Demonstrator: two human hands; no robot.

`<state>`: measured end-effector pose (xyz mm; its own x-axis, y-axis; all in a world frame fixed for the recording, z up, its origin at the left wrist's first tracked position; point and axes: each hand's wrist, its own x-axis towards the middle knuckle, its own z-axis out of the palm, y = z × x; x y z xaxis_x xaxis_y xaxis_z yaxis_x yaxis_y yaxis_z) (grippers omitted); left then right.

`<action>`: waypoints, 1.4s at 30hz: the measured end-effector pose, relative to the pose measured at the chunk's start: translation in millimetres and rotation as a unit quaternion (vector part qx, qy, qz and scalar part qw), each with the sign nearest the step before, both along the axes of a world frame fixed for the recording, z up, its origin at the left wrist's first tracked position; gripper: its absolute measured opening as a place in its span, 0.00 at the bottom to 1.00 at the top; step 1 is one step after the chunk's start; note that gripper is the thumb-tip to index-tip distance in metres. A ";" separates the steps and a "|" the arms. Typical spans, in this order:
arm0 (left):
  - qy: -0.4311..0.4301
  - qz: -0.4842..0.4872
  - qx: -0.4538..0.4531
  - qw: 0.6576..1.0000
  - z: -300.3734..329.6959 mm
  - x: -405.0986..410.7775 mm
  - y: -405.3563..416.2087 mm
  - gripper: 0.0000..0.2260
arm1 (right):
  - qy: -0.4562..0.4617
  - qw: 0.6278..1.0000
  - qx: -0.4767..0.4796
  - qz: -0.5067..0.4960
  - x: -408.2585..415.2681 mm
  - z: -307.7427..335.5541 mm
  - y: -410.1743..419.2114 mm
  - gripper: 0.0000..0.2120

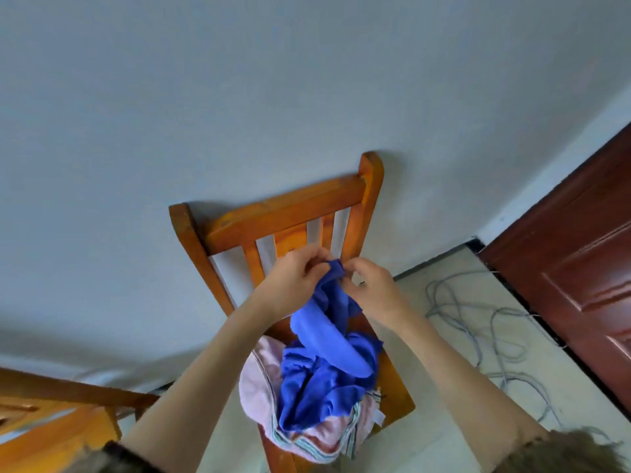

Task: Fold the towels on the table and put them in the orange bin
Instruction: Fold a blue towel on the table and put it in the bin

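Blue towel (324,363), one only, bunched and twisted, hanging from both hands down onto the seat of the wooden chair (283,213). Top corner pinched at the height of the chair's back slats: left hand (297,278) gripping it from the left with curled fingers, right hand (370,288) pinching the same corner from the right, thumb and fingertips closed on the cloth. Lower folds piled on a second towel, pink with striped edge (307,435), one, crumpled on the chair seat and spilling over its front edge. Two towels counted in all, two hands, both on the blue one.

Behind the chair, plain pale wall. Right of the chair, on the light floor, loose loops of grey cable (505,322); number of strands cannot be told. Further right, one dark red panelled door (580,268). Left of the chair, near the lower edge, part of more orange-brown wooden furniture (61,404), cut off by the frame.
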<state>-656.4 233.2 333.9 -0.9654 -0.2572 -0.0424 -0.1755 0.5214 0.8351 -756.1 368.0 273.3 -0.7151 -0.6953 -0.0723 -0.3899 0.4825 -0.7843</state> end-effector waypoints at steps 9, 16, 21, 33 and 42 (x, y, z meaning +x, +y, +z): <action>0.062 0.070 -0.068 0.993 104.9 52.6 -9.5 0.05 | 0.000 0.997 -0.033 0.070 25.3 123.0 -0.1 0.09; 0.142 0.248 -0.090 0.954 147.3 123.9 14.8 0.07 | -0.076 0.971 -0.083 0.213 71.0 188.0 11.5 0.05; 0.141 0.318 -0.153 0.925 178.0 197.2 25.5 0.07 | -0.168 0.931 -0.088 0.311 122.4 204.1 3.4 0.07; 0.075 0.523 -0.196 0.826 202.8 447.6 54.8 0.09 | -0.134 0.871 -0.101 0.462 332.3 265.2 -68.6 0.09; -0.036 0.702 -0.184 0.687 166.7 713.7 86.5 0.10 | 0.028 0.755 -0.049 0.653 605.4 284.9 -104.9 0.07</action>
